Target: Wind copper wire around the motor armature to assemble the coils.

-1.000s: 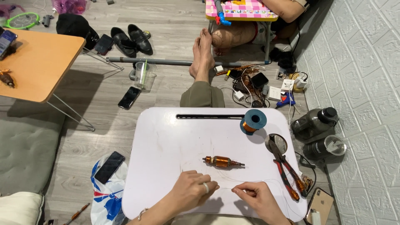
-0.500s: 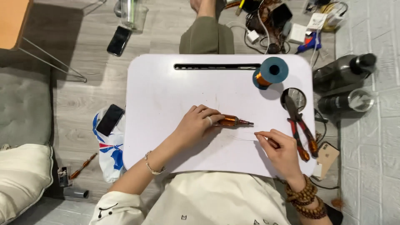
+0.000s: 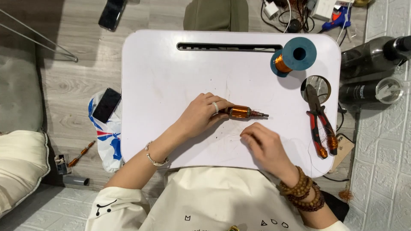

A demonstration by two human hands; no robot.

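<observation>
A small copper-wound motor armature (image 3: 243, 113) with a steel shaft lies on the white lap table (image 3: 171, 85). My left hand (image 3: 200, 114) grips its left end, a ring on one finger. My right hand (image 3: 262, 143) rests on the table just below the armature, fingers curled and pinched together, perhaps on a thin wire that I cannot make out. A teal spool of copper wire (image 3: 294, 56) stands at the table's far right. Red-handled pliers (image 3: 319, 125) lie at the right edge, beside a round hole in the table.
A phone (image 3: 106, 105) lies on a plastic bag on the floor to the left, and another phone (image 3: 112, 13) at the far left. Two dark bottles (image 3: 370, 72) lie right of the table. Cables and a charger (image 3: 291, 10) sit beyond it. A cushion (image 3: 19, 167) is at the left.
The view has tilted down toward the table. My left hand stays on the armature. My right hand has moved left, from near the pliers to just below the armature.
</observation>
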